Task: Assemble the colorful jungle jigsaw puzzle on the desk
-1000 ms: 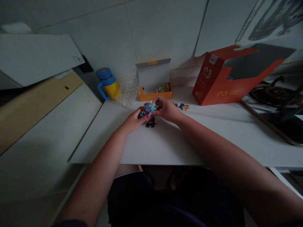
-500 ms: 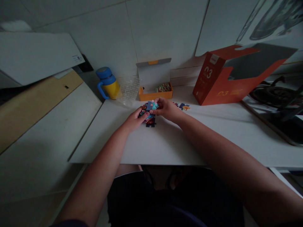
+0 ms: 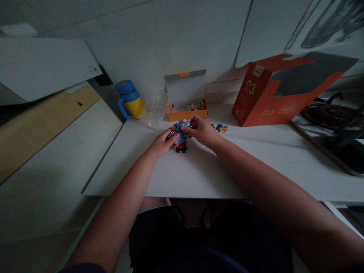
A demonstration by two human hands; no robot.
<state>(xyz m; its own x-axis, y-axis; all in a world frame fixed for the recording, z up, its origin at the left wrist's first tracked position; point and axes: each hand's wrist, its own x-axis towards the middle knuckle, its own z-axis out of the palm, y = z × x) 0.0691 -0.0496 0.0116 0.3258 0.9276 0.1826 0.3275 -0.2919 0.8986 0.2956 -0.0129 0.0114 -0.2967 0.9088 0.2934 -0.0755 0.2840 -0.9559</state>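
Note:
Several colourful jigsaw puzzle pieces (image 3: 178,131) are bunched between my two hands, just above the white table. My left hand (image 3: 165,142) is closed on the stack from the left, its thumb lying across the top. From the right, my right hand (image 3: 198,128) pinches a blue puzzle piece (image 3: 183,124) at the stack's upper edge. Below the hands a dark puzzle piece (image 3: 181,148) with some red lies on the table. Past my right hand lies a blue and orange puzzle piece (image 3: 222,128), with part of another beside it. My fingers hide much of the stack.
Behind my hands an orange box (image 3: 187,115) stands with its lid up and more pieces inside. A blue and yellow mug (image 3: 131,100) and a clear plastic wrap (image 3: 155,110) are at the left. A large orange carton (image 3: 264,98) and a gas stove (image 3: 335,117) occupy the right.
My right thumb and fingers have shifted slightly on the top pieces, and a blue piece there now sits at a different angle. My left hand keeps its hold.

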